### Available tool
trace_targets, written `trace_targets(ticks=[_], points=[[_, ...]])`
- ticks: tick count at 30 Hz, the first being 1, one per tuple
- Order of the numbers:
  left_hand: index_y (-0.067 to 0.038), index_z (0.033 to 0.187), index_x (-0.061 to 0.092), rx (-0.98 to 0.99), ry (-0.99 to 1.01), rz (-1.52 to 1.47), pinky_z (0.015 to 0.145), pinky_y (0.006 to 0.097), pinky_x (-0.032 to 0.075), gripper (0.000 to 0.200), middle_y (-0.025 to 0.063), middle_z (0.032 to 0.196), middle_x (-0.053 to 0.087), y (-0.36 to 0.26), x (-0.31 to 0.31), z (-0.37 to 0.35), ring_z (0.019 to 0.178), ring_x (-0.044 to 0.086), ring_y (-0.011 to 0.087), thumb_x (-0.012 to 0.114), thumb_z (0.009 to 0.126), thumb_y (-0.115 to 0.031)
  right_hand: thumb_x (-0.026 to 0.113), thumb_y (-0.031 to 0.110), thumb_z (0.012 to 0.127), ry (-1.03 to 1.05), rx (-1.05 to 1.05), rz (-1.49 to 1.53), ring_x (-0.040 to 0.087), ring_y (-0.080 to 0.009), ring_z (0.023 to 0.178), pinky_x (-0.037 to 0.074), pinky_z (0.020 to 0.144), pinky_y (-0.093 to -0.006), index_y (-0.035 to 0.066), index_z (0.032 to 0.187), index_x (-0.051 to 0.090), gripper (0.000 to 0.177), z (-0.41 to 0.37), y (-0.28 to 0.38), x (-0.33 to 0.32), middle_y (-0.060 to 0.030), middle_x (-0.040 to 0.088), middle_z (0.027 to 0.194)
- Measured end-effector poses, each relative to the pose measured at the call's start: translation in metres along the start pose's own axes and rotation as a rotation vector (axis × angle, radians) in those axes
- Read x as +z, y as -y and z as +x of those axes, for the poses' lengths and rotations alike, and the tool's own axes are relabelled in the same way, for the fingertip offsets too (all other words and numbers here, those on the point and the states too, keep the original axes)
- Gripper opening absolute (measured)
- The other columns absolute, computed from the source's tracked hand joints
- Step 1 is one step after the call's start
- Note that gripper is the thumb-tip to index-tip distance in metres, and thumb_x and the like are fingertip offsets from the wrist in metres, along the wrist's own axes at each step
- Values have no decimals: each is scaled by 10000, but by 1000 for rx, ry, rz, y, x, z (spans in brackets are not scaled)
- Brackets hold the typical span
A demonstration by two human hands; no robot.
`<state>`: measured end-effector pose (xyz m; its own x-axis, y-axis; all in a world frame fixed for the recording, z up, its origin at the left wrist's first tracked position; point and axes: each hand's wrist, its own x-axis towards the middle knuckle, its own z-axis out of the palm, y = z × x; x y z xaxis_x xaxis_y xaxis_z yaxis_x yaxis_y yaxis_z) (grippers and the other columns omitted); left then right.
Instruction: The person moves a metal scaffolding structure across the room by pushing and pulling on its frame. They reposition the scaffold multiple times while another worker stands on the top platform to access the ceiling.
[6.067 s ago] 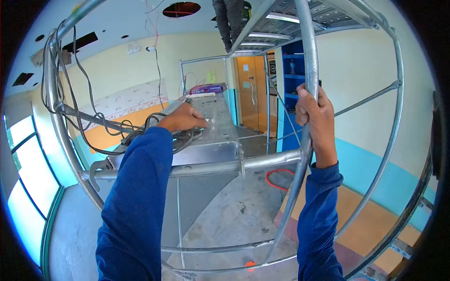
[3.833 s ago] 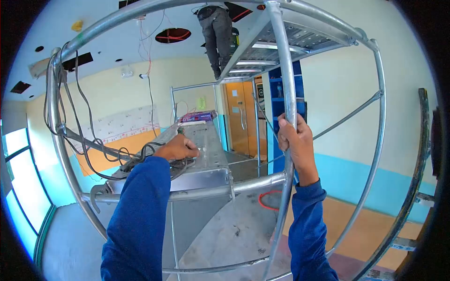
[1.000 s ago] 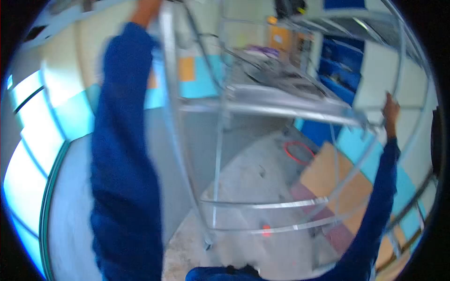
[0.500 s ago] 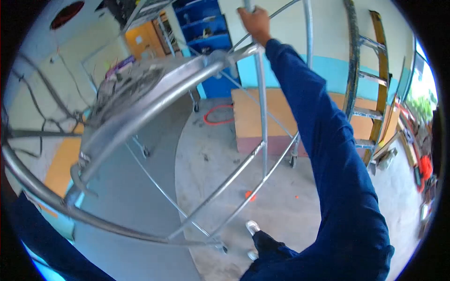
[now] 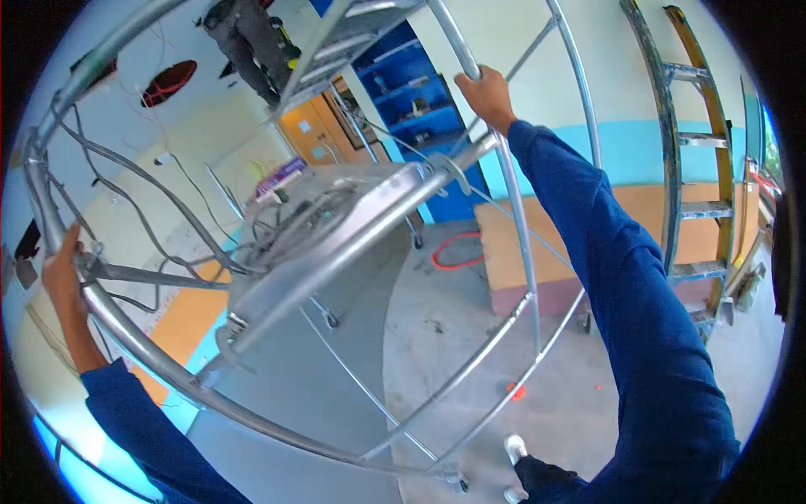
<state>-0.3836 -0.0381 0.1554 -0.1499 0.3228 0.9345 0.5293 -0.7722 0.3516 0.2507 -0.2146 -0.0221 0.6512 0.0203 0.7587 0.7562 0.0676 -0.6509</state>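
Note:
A rolling scaffold of grey metal tubing [image 5: 378, 220] fills the middle of the view, on small caster wheels. My right hand [image 5: 489, 99] is closed around its upright post at the upper right. On the left side, my left hand [image 5: 65, 273] grips the curved-looking frame tube near a cross brace joint; its fingers are partly hidden behind the tube. Between my arms is the scaffold's lower platform [image 5: 382, 186], with a pile of cables [image 5: 311, 220] and a purple box [image 5: 281, 178] on it. Dark cables [image 5: 159, 189] hang by my left hand.
Another person's legs [image 5: 252, 46] show on the upper platform [image 5: 348, 42]. A yellow stepladder [image 5: 722, 160] stands at the right by a brown panel [image 5: 537, 244]. Blue shelves [image 5: 420, 101] are behind. On the floor lie a red hose loop [image 5: 457, 250] and an orange object [image 5: 515, 391].
My view has tilted up and left, bringing the other person's legs and my left hand on the frame into sight. My right hand still holds the post.

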Motion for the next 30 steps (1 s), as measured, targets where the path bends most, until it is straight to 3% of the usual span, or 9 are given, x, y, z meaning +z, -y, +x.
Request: trace_targets(ticks=[2,9,14,21,30], points=[[-48,680,629,7,-4,29,565,271,406,373,41,644,560,-21,1,-14,599,520,126,747,779,-388,634,385,767,-14,12,-7,681,-364,795,527,740,-423,-54,922,669,467,-1,5,-1,-248,683,835],[-29,682,632,-36,59,-129,553,292,437,312,55,660,600,-23,-1,-16,568,549,147,759,729,-310,614,363,779,-32,7,8,673,-394,778,518,734,-448,-55,892,662,435,-1,2,2,-266,675,818],[3,880,603,-21,11,-176,595,289,443,358,55,731,604,-39,2,-30,636,546,130,748,716,-280,609,347,781,-46,-17,-33,671,-374,743,509,698,-451,-53,807,631,402,-1,3,2,-249,663,763],[10,795,595,12,-26,-106,592,297,448,302,72,696,599,-51,1,-38,606,556,162,710,683,-245,618,335,773,-36,25,-32,661,-339,712,506,686,-428,-46,808,622,383,4,-3,5,-229,650,728],[-10,737,622,-22,11,-18,600,294,427,328,72,684,596,-48,-2,-36,608,549,160,708,696,-324,607,348,769,-57,-11,-16,635,-329,649,497,652,-434,-50,755,604,398,0,0,5,-219,629,682]])
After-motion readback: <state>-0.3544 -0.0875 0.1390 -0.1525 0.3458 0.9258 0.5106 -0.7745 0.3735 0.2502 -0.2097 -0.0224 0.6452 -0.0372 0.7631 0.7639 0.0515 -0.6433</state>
